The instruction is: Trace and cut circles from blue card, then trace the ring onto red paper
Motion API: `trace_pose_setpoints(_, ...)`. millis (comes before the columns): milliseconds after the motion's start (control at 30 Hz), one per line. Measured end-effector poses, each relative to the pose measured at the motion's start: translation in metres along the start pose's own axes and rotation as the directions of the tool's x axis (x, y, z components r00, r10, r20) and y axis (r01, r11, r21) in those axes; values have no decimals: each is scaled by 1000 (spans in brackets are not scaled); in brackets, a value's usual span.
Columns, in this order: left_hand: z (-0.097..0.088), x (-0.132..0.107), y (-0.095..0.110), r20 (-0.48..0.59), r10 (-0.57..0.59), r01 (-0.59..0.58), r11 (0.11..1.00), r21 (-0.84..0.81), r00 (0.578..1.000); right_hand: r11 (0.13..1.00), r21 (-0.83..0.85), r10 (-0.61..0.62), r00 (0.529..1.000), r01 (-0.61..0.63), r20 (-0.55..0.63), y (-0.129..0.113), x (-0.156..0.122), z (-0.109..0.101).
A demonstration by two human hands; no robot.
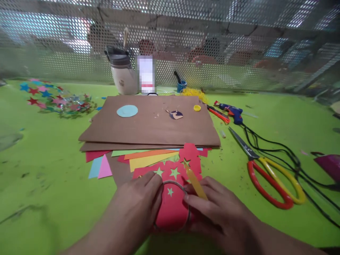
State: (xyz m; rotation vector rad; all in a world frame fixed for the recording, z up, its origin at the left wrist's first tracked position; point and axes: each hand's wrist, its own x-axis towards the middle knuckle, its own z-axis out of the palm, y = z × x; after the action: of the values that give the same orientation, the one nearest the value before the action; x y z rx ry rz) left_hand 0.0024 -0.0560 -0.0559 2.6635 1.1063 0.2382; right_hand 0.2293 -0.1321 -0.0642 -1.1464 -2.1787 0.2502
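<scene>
Red paper point(174, 209) with star-shaped cut-outs lies in front of me. A thin grey ring point(172, 182) rests on it, around one of the star holes. My left hand point(140, 198) is closed at the ring's left side, fingers bent against rim and paper. Between the fingers of my right hand point(217, 205) is a slim yellow pen point(196, 182), its tip pointing up and away from me. The right thumb reaches the ring's right edge. Part of the paper is hidden under both hands.
Behind the red paper are coloured sheets point(151, 161) and folded brown paper point(143, 129) bearing a pale blue disc point(127, 111). Scissors point(268, 177), a box cutter point(219, 115) and a corded glue gun point(232, 111) lie right. A star garland point(55, 99) is left; a tumbler point(123, 74) stands behind.
</scene>
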Motion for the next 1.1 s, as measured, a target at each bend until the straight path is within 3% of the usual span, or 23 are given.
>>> trace_pose_setpoints(267,-4,2,2,44,-61,63,997,-43,997,999,16,39,998,-40,55,1,3,-2)
trace_pose_setpoints(733,-6,6,2,33,-38,39,999,-26,999,998,-41,40,996,-36,79,1,-5,-2)
trace_pose_setpoints(967,-20,-2,-5,-28,-89,82,976,-202,996,996,-94,1,999,4,48,1,-8,-2)
trace_pose_setpoints(1100,-33,-14,-15,65,-6,21,972,-234,998,998,-62,29,999,-26,38,-1,-7,-5)
